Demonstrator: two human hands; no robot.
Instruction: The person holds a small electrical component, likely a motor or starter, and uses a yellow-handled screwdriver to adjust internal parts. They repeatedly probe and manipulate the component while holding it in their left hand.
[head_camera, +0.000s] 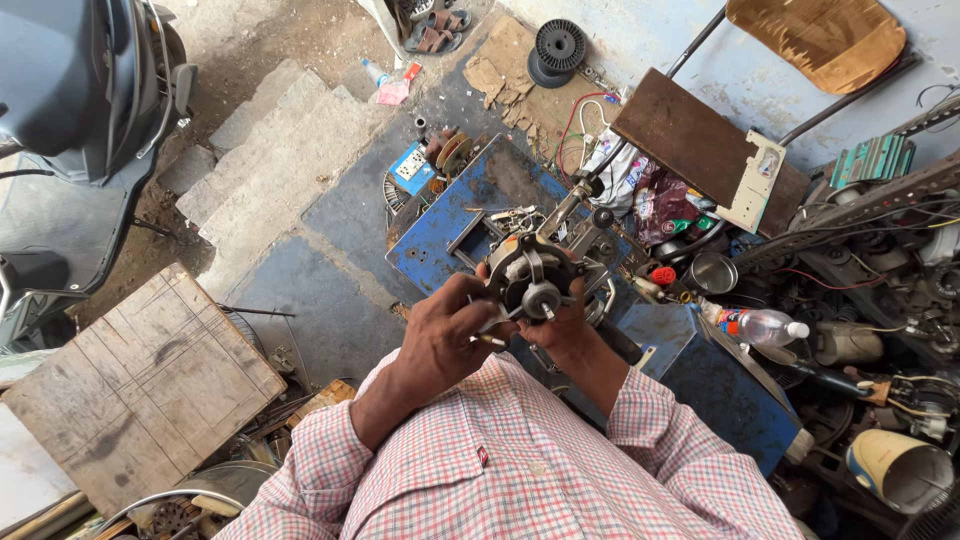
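A small grey metal motor (530, 280) with a round hub and a shaft sticking up to the right is held up in front of my chest. My left hand (445, 335) grips its left side and pinches a thin tool (490, 341) under it. My right hand (562, 325) cups the motor from below and on the right. Both arms wear a red-and-white checked shirt.
A blue metal workbench (440, 235) lies under the hands. A wooden board (140, 385) sits at lower left, a scooter (70, 110) at upper left. A plastic bottle (760, 325), a cup (712, 272), a chair (700, 140) and several wires and motor parts crowd the right.
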